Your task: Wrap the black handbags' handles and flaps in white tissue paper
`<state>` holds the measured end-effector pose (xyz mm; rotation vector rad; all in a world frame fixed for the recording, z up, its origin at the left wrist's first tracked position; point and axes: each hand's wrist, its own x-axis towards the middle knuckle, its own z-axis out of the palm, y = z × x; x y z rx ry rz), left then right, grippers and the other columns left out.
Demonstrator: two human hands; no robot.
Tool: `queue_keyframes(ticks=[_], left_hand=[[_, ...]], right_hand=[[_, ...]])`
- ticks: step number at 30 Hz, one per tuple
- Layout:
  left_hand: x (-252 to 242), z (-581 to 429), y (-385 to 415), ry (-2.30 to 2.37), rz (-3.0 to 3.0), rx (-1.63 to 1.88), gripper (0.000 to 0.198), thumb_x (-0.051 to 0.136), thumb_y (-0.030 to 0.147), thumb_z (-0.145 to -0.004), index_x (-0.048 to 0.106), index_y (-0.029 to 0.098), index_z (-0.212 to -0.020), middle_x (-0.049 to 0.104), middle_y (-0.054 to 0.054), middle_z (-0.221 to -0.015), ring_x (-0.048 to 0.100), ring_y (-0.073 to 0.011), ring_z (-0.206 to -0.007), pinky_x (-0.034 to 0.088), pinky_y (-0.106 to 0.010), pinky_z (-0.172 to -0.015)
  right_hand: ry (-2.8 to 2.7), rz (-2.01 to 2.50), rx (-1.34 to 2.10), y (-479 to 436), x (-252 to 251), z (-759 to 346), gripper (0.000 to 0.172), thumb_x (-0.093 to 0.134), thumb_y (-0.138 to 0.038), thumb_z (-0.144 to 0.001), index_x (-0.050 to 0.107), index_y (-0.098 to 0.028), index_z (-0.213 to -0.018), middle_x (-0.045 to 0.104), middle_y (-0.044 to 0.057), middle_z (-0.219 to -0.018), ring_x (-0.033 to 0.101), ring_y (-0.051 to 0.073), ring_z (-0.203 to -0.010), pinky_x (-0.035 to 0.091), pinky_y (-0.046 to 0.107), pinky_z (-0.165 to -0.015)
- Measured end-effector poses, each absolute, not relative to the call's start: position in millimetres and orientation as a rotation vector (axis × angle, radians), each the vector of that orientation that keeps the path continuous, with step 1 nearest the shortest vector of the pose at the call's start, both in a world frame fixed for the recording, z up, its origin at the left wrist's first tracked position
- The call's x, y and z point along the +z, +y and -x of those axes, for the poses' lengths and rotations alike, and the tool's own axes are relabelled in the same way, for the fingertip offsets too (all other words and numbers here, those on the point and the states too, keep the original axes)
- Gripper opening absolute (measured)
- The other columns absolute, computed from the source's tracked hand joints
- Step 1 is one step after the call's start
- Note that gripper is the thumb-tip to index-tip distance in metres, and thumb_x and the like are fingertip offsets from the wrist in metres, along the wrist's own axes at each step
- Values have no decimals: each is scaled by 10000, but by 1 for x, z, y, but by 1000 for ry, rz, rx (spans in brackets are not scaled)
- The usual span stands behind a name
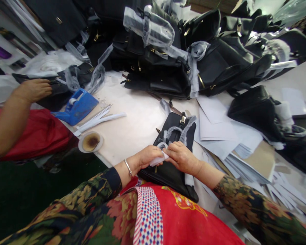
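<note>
A black bag (177,175) with gold hardware lies on the table against my apron. Clear plastic film (187,131) wraps its handle and straps. Above the bag, my left hand (150,156) has its fingers closed around a folded strip of white wrapping paper (158,160). My right hand (182,158) meets it from the right, its fingers pinching the end of the same strip. What lies inside the wrapped strip is hidden.
Many black bags (165,75) are piled along the back. A blue tape dispenser (81,103), paper strips (99,120) and a round container (90,142) stand left. White sheets (216,126) lie right. At far left, a co-worker's hand (37,90) rests on another bag.
</note>
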<state>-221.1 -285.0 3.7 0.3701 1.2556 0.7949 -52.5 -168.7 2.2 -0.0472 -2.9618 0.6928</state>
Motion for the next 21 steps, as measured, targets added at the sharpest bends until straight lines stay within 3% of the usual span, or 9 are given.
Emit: queue_keyframes(ticks=[8, 13, 17, 21], left_hand=[[1, 218, -287, 1329, -451, 778, 248, 594, 378, -713, 618, 131, -707, 577, -6, -556, 500, -94, -460, 330, -205, -420], [2, 217, -291, 1473, -637, 742, 299, 562, 431, -781, 626, 140, -749, 580, 9, -581, 486, -94, -479, 338, -209, -461], [5, 216, -293, 1601, -854, 702, 357, 529, 468, -824, 636, 144, -716, 600, 1, -612, 509, -109, -539, 363, -216, -521], [9, 215, -294, 1658, -1026, 675, 381, 515, 474, -838, 652, 142, -710, 620, -11, -642, 533, -128, -586, 373, -223, -548]], right_hand=[[-2981, 113, 611, -172, 7, 54, 303, 522, -374, -974, 644, -158, -1147, 598, 90, -906, 487, 235, -836, 340, 377, -737], [-2662, 468, 801, -187, 9, 43, 270, 602, -309, -933, 630, -171, -1163, 622, 108, -1001, 554, 243, -937, 426, 382, -815], [-2365, 813, 1034, -209, 9, 34, 163, 594, -218, -918, 658, -193, -1066, 601, 47, -839, 577, 187, -777, 481, 309, -714], [-2342, 892, 1139, -226, 4, 33, 245, 583, -180, -894, 645, -210, -1130, 590, 33, -840, 579, 182, -779, 488, 300, -715]])
